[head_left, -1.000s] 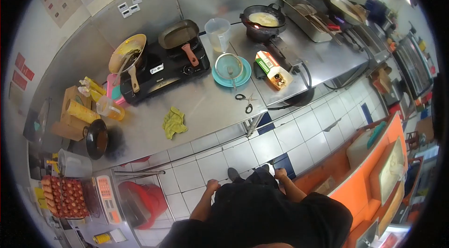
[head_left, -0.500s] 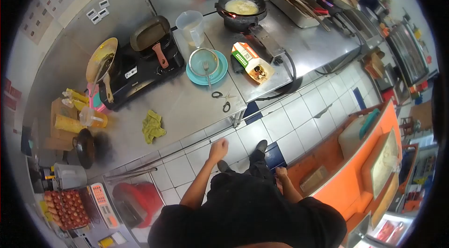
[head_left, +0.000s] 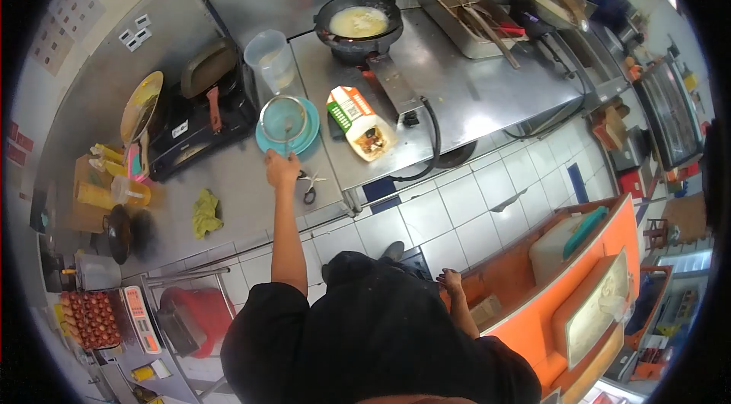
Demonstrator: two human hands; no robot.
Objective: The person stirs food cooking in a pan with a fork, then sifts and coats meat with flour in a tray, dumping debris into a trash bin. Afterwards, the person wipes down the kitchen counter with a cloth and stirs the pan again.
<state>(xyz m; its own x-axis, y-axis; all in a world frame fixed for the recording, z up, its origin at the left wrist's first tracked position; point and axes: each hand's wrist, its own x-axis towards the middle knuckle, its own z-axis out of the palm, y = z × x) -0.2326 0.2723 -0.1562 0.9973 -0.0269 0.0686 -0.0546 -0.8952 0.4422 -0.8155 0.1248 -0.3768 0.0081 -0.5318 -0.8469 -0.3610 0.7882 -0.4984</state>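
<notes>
My left hand [head_left: 282, 169] reaches over the steel counter to the near edge of a turquoise plate [head_left: 307, 137], at the handle of a round strainer [head_left: 282, 116] that lies on it with a fork [head_left: 288, 128]. Its fingers are closed around the handle end. Scissors [head_left: 311, 188] lie just right of this hand. My right hand [head_left: 449, 279] hangs low beside the orange counter, fingers loosely apart, holding nothing. An opened carton [head_left: 358, 121] with dark food scraps stands right of the plate.
A black wok [head_left: 359, 23] with bubbling pale liquid sits on a burner at the back. Left are a clear jug [head_left: 270, 61], a black stove [head_left: 202, 130] with pans, and a green cloth [head_left: 205, 214]. An orange counter [head_left: 525, 290] stands at the right.
My left hand has moved forward from above the floor to the plate and closed at the strainer's handle. My right hand's fingers have loosened. The view has shifted to the right.
</notes>
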